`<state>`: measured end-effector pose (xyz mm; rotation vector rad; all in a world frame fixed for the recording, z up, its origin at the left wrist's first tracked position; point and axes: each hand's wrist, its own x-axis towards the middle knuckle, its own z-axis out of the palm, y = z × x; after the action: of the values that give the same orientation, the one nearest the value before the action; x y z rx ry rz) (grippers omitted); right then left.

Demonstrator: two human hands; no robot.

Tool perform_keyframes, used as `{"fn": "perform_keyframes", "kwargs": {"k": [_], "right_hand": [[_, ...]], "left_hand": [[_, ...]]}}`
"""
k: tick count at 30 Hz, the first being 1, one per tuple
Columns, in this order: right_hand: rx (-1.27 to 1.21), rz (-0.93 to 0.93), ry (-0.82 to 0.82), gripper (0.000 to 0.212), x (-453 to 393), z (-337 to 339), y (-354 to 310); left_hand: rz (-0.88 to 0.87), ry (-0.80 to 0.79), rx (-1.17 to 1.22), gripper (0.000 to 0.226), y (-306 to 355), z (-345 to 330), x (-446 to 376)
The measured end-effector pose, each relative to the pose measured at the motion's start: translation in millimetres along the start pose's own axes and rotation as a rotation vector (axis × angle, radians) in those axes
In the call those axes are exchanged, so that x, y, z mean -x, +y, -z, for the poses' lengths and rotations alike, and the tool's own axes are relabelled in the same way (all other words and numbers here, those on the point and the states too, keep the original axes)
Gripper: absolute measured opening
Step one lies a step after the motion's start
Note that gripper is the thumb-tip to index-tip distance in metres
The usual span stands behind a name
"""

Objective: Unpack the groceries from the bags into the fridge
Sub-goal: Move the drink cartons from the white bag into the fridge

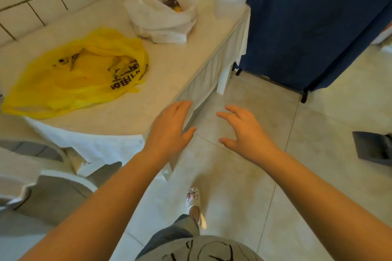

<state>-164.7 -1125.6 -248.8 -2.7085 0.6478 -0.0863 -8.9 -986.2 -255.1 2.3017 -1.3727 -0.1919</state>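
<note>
Tabletop ahead of both spread, empty hands, left hand [169, 127] and right hand [244, 131]: reach past yellow bag [70, 78], dig into white bag [161, 10].

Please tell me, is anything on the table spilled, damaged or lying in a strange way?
Nothing is spilled or visibly damaged. The yellow bag lies collapsed flat on the table, seemingly empty, while the white bag stands open with items inside. Both hands are empty.
</note>
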Motion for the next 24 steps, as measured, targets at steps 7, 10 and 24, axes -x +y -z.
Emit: {"fn": "perform_keyframes", "kwargs": {"k": [7,10,24], "right_hand": [[-0.045,0.040,0.029,0.067,-144.8,50.1,56.8],[-0.071,0.077,0.037,0.067,-197.3,64.5,79.6],[-0.050,0.461,-0.134,0.063,-482.4,123.1,211.9]], "left_hand": [[0.009,0.062,-0.047,0.065,-20.6,15.8,-165.0],[0.042,0.082,-0.049,0.065,-27.8,17.5,-218.3],[0.495,0.186,-0.147,0.066,-44.9,-13.3,-436.8]]}}
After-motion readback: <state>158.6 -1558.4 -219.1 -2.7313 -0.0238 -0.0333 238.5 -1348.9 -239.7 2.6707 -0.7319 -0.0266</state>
